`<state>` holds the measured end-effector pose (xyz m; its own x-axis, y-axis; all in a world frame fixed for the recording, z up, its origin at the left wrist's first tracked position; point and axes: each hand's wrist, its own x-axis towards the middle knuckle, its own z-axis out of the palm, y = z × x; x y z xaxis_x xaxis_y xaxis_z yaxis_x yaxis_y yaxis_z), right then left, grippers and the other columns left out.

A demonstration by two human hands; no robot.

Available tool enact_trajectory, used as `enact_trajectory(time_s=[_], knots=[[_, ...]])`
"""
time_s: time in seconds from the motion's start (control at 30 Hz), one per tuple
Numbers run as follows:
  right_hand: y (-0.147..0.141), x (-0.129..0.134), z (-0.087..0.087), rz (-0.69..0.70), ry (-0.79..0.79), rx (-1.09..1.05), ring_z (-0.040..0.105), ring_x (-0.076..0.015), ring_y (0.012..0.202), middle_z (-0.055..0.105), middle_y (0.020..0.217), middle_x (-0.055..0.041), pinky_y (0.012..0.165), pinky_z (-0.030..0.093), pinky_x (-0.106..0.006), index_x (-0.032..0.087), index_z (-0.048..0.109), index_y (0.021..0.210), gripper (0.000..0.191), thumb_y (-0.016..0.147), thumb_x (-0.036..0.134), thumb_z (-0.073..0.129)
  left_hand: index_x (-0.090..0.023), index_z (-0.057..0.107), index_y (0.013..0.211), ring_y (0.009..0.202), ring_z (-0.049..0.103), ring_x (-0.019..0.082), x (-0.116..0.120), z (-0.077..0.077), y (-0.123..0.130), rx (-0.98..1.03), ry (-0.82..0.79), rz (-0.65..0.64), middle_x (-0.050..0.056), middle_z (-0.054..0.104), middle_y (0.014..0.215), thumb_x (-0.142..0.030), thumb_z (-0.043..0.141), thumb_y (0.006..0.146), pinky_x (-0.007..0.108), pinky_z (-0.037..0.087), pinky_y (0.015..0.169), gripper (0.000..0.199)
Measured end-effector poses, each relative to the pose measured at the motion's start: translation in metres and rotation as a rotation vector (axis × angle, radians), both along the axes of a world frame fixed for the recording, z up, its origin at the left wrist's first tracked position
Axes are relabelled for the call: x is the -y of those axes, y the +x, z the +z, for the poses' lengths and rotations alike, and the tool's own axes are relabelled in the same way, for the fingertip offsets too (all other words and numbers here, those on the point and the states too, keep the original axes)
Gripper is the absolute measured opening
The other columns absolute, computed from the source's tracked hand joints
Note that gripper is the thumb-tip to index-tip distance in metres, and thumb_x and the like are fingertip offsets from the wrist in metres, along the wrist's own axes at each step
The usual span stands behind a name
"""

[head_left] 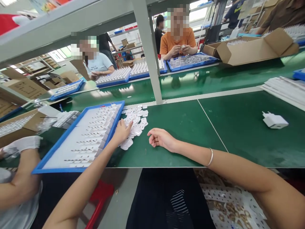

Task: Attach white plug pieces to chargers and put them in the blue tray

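Note:
My left hand rests at the near left side of a pile of flat white square plastic pieces, thumb and fingers apart. Its fingertips touch the pieces, and I see none lifted. To the right of the pile, my right hand hovers at the green table, palm turned inward, its fingers loosely bent with nothing visible in them. A blue-rimmed tray holding rows of white plug adapters lies just left of my left hand. One white plug adapter with two pins lies apart at the right.
A metal post rises at the table's back edge. White sheets are stacked at the far right. A co-worker's gloved hand is at the left, near a cardboard box. Across the line, people sit behind more blue trays.

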<state>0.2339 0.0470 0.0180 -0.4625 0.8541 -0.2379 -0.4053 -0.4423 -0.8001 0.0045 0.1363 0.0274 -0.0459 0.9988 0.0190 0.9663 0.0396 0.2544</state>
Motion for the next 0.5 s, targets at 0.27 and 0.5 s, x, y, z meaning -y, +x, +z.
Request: enact_trajectory(time_s=[0.27, 0.5], knots=[[-0.001, 0.003, -0.003, 0.012, 0.021, 0.010, 0.055, -0.0128, 0.055, 0.064, 0.063, -0.0008, 0.059, 0.046, -0.026, 0.019, 0.060, 0.082, 0.026, 0.081, 0.044, 0.068, 0.001, 0.025, 0.154, 0.154, 0.024, 0.034, 0.022, -0.018, -0.003, 0.199, 0.058, 0.046, 0.028, 0.026, 0.162, -0.058, 0.038, 0.096, 0.047, 0.021, 0.126, 0.084], [0.004, 0.007, -0.006, -0.004, 0.179, 0.154, 0.055, -0.0147, 0.060, 0.062, 0.069, -0.0014, 0.062, 0.047, -0.030, 0.021, 0.057, 0.086, 0.031, 0.083, 0.052, 0.061, -0.010, 0.025, 0.156, 0.154, 0.025, 0.025, 0.056, -0.007, -0.010, 0.339, 0.230, 0.068, 0.018, 0.028, 0.164, -0.057, 0.023, 0.101, 0.041, 0.022, 0.127, 0.073]])
